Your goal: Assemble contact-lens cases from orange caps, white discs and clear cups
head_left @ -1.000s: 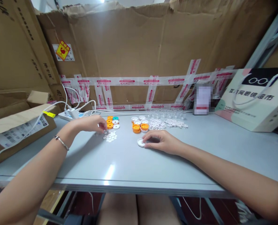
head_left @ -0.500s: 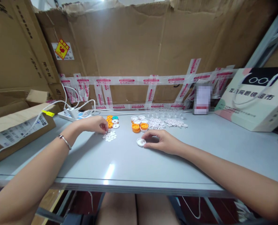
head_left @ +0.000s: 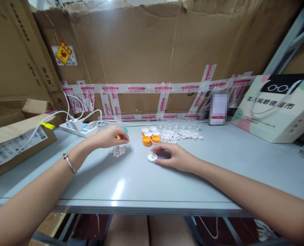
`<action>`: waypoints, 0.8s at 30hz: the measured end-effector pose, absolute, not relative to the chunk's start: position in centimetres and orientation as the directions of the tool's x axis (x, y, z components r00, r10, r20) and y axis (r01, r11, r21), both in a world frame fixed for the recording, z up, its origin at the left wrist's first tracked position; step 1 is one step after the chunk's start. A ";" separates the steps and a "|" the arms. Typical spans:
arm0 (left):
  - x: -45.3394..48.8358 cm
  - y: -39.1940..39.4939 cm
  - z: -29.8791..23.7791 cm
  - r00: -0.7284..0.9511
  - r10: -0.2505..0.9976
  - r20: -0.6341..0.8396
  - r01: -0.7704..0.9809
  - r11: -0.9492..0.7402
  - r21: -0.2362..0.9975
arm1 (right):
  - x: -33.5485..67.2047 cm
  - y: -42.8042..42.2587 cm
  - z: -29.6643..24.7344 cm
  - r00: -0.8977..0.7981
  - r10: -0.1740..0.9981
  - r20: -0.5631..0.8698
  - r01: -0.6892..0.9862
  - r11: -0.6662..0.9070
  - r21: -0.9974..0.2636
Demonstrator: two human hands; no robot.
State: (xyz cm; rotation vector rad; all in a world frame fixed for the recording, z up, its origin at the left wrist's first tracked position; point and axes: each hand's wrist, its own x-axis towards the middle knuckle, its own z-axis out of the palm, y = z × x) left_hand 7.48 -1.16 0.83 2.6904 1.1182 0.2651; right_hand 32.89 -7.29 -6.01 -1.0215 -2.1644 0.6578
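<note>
Treat white cap (head_left: 152, 157) as probably light, stiff, slightly slippery; take hold at rim. Location: on table (head_left: 152, 186), pinched at edge by right hand (head_left: 177, 157). Left hand (head_left: 113, 136): curled above discs (head_left: 118, 151); fingertip closure and contents not discernible.

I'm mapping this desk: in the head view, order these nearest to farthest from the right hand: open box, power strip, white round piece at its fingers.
1. White round piece, touching the right hand.
2. Power strip, back left.
3. Open box, far left.
</note>
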 end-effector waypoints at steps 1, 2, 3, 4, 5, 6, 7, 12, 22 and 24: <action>8.4 -1.8 0.6 0.715 0.683 0.149 0.619 -0.718 0.319 | 32.8 -7.3 -6.0 -0.490 0.798 0.350 0.481 0.583 -0.655; 9.4 -2.5 0.4 0.733 0.653 0.190 0.563 -0.739 0.370 | 32.7 -7.3 -6.0 -0.495 0.789 0.363 0.483 0.597 -0.640; 10.4 -3.1 0.0 0.753 0.627 0.202 0.517 -0.753 0.407 | 32.7 -7.3 -6.0 -0.504 0.778 0.376 0.484 0.614 -0.624; 11.3 -3.6 -0.4 0.769 0.606 0.204 0.481 -0.759 0.439 | 32.6 -7.3 -6.0 -0.514 0.766 0.387 0.481 0.630 -0.609; 12.0 -3.9 -0.9 0.767 0.611 0.196 0.473 -0.745 0.471 | 32.6 -7.3 -6.0 -0.523 0.755 0.395 0.476 0.643 -0.599; 12.6 -4.1 -1.4 0.764 0.620 0.180 0.471 -0.726 0.501 | 32.6 -7.3 -6.1 -0.530 0.748 0.400 0.472 0.652 -0.594; 12.9 -4.2 -1.8 0.762 0.627 0.162 0.468 -0.706 0.531 | 32.6 -7.3 -6.1 -0.533 0.744 0.401 0.468 0.655 -0.593; 13.0 -3.5 -2.8 0.742 0.660 0.114 0.466 -0.631 0.620 | 32.6 -7.1 -6.3 -0.507 0.780 0.366 0.492 0.611 -0.621; 13.2 -3.5 -3.8 0.617 0.787 -0.002 0.531 -0.414 0.740 | 32.6 -7.0 -6.4 -0.497 0.799 0.340 0.501 0.584 -0.639; 13.2 -3.4 -4.0 0.591 0.807 -0.023 0.548 -0.380 0.745 | 32.6 -7.0 -6.4 -0.494 0.806 0.327 0.502 0.571 -0.650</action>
